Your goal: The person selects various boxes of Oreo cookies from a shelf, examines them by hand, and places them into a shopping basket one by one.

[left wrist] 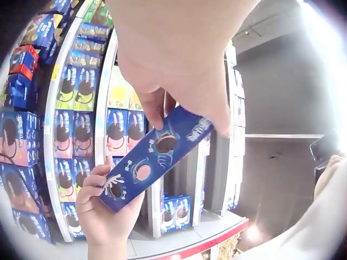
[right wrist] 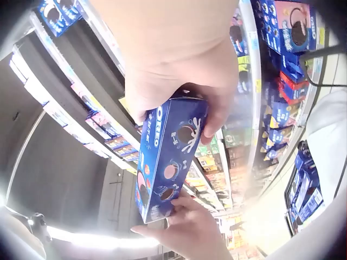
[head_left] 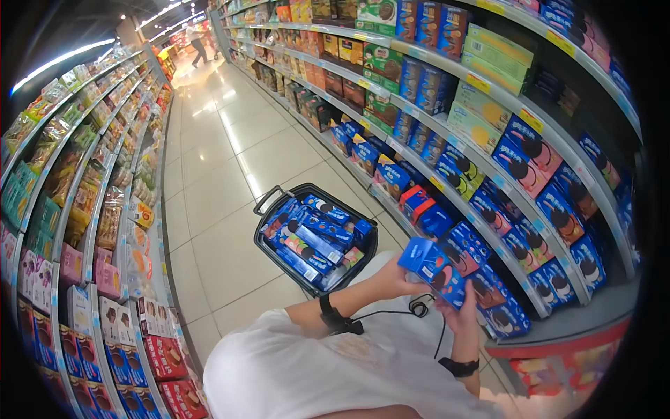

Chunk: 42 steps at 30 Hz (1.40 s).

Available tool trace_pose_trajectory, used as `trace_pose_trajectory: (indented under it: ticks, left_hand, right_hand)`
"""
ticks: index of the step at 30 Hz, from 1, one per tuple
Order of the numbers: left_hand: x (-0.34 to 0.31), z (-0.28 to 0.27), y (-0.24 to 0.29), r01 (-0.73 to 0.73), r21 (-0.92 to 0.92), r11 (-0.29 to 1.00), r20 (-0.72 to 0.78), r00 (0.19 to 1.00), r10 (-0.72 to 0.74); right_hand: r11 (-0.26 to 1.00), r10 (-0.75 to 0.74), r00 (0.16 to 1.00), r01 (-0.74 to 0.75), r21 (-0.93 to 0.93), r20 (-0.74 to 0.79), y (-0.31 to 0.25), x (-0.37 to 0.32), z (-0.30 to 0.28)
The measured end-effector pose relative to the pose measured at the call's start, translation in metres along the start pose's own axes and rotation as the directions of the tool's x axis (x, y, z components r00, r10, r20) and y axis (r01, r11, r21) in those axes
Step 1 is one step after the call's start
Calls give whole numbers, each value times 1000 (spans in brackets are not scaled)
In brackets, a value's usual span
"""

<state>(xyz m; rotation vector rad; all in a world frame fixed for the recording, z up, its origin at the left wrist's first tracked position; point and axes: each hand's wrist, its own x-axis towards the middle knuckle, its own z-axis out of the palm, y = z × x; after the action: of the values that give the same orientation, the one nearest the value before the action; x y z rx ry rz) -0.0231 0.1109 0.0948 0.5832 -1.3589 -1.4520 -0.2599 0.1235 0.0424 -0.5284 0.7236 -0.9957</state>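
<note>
A blue cookie box with pictures of dark round cookies is held between both hands. The left hand grips its left end in the head view; in the left wrist view that hand reaches down from the top onto the box. The right hand holds the lower right end, and in the right wrist view this hand has fingers round the box. A black basket of mostly blue packs stands on the floor left of the hands.
Shelves of boxed cookies curve along the right, with blue boxes low beside the right hand. Snack shelves line the left. Tiled floor runs between them; a person is far off. A black cable hangs near the hands.
</note>
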Motion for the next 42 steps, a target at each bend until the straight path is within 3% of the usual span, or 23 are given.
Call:
trace_pose_trajectory:
  ticks: [1,2,3,4,6,7,9,11,12,13,15,17,19,21,23,27,30,33,35,36,38,40,42]
  left_hand:
    - [-1,3,-6,2,221,975,11,1000,-4]
    - [-1,0,-19,41,242,969,70,996,-60]
    - [-4,1,-33,-18,253,967,27,1000,11]
    - [-6,1,-35,42,154,987,-8,999,-41]
    - [-1,-5,-36,120,33,992,-28,993,-119]
    - [2,-10,-40,136,19,991,-27,990,-135]
    - [1,-16,-45,194,135,972,-29,981,-192]
    - [3,-7,-8,343,289,894,-2,934,-358]
    - [0,-7,-11,147,500,854,30,982,-187]
    - [-2,-12,-20,156,623,766,83,961,-263]
    - [-1,-11,-14,7,813,582,242,905,-349]
    - [-5,-11,-20,55,796,603,228,895,-382]
    - [-8,-14,-19,100,775,624,215,887,-409]
    - [-8,-17,-8,170,741,650,180,882,-436]
    - [-9,-24,-5,184,742,645,138,899,-416]
    - [-10,-34,-4,147,755,639,154,908,-390]
    - [-9,-39,-6,260,641,722,164,872,-460]
    - [-8,-60,-31,223,607,763,73,940,-333]
    - [-7,-73,-23,302,569,765,-44,940,-338]
    - [-6,-82,-53,197,337,921,-78,980,-181]
    - [-3,-101,-55,137,398,907,-195,979,-62]
    - [-2,-108,-42,132,346,929,-439,898,36]
    - [6,-120,-49,37,242,969,-652,746,134]
  right_hand:
    - [1000,-4,1000,4,1,-12,-1,-2,6]
    - [986,148,987,-142,-88,63,0,-2,21]
    - [944,302,946,-278,-180,120,0,-2,34]
    - [946,299,950,-282,-161,91,6,0,39]
    - [924,101,987,-140,-356,-126,18,10,28]
    - [805,73,995,-95,-586,-61,13,10,12]
    - [797,-137,988,152,-585,69,5,8,18]
    - [773,-396,898,438,-459,190,-7,1,39]
    - [668,-521,815,574,-473,254,-13,1,47]
    - [545,-624,711,693,-472,324,-18,-1,54]
    - [514,-578,755,631,-581,309,-27,-8,60]
    - [460,-529,792,570,-681,305,-31,-3,43]
    - [541,-360,922,330,-773,141,-30,10,8]
    - [590,-338,928,337,-733,155,-37,5,21]
    - [462,-317,899,425,-779,303,-42,-1,39]
    - [324,-291,906,394,-860,306,-29,9,60]
    - [484,-351,901,406,-775,253,-28,28,38]
    - [677,-439,898,297,-674,-45,-30,33,43]
    - [710,-485,875,383,-591,-15,-32,37,53]
    - [772,-442,897,368,-518,-21,-31,42,50]
    - [800,-341,940,303,-519,23,-32,65,25]
    - [775,-200,977,204,-598,74,-25,68,42]
    - [725,-70,988,145,-674,137,-21,66,61]
